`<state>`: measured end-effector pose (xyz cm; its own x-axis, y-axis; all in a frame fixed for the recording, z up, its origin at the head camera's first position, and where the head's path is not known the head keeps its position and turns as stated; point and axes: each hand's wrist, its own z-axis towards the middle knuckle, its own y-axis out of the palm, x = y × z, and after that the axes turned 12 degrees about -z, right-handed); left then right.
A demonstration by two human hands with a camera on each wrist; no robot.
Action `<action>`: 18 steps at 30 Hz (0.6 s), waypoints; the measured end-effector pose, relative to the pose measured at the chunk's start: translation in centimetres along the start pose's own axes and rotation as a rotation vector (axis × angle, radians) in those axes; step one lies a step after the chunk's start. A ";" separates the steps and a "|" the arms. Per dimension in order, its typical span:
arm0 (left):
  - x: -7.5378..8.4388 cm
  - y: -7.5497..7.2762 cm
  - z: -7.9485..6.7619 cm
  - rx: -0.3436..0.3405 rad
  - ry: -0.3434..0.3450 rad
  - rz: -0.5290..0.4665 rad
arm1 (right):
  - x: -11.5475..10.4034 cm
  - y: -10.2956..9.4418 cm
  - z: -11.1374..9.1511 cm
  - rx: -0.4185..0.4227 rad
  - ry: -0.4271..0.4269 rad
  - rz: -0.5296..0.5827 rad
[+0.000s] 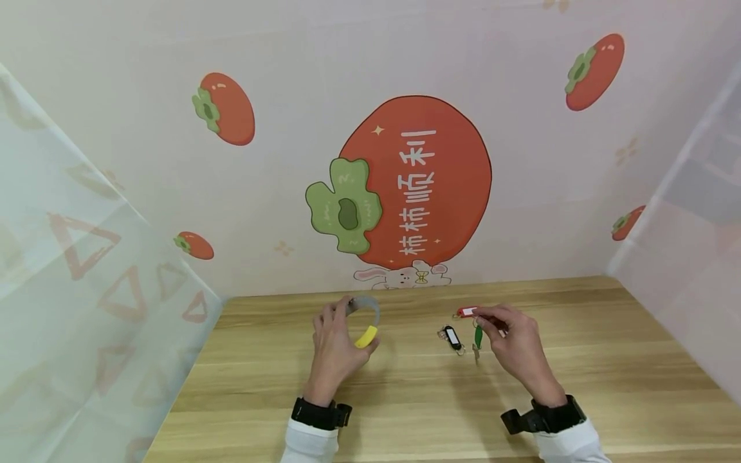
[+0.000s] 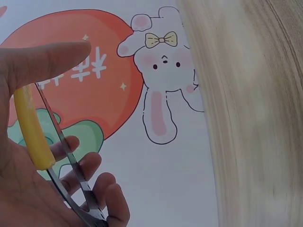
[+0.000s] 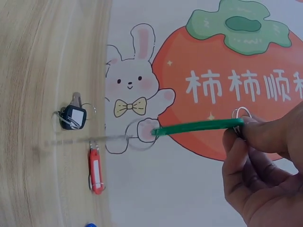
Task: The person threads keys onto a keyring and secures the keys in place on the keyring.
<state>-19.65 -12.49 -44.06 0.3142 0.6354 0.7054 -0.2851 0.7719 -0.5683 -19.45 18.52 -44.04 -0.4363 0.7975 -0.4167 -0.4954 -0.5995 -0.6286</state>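
My left hand (image 1: 336, 354) holds a metal ring with a yellow sleeve (image 1: 366, 337) above the table, thumb at the sleeve end and fingers at the far side. Seen from the left wrist, the ring (image 2: 34, 135) lies between thumb and curled fingers. Between thumb and fingertips, my right hand (image 1: 517, 339) pinches the small ring of a green key tag (image 3: 199, 126). From the tag's other end hangs a key (image 1: 476, 354), blurred in the right wrist view. Beside that hand, a black key tag (image 1: 453, 337) and a red key tag (image 1: 466, 312) lie on the table.
The wooden table (image 1: 405, 411) meets a white printed backdrop (image 1: 278, 161) at its rear edge, with white sheets (image 1: 87, 321) on both sides. A bit of something blue (image 3: 91, 225) shows at the bottom of the right wrist view.
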 end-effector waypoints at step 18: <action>0.5 0.0 -0.1 -0.028 0.000 0.027 | -0.2 0.1 0.0 0.118 -0.046 0.009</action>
<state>-19.41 -12.11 -43.74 0.3063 0.6560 0.6898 -0.2683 0.7548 -0.5986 -19.38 18.26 -44.04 -0.4735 0.7899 -0.3897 -0.5755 -0.6124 -0.5421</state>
